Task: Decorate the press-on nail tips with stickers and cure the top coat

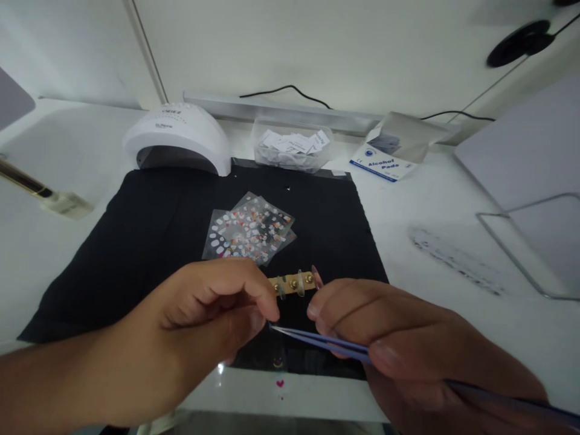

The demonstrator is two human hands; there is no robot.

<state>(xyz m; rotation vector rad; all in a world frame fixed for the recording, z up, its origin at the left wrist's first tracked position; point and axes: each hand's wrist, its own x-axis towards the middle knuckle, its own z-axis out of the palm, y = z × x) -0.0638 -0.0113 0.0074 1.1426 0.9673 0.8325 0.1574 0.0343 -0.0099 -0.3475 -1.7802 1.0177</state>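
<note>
My left hand (212, 320) is closed in a pinch, thumb against forefinger; what lies between them is too small or hidden to make out. In my right hand (408, 338) is a pair of blue-purple tweezers (326, 344), pointing left, their tips at my left thumb and forefinger. Just beyond the hands is a tan strip (287, 284) with gold studs, partly covered by my left hand. Clear and pinkish nail tips (301, 283) stand up along it. Below the tweezers show a small smiley (278, 362) and a pink heart (280, 383).
Patterned clear sticker sheets (251, 229) overlap on a black mat (326, 211). Behind stand a white nail lamp (176, 136), a clear box of packets (292, 145) and an open alcohol pads box (394, 148). A bottle-like item (67, 204) is at left, a metal-framed stand (534, 211) at right.
</note>
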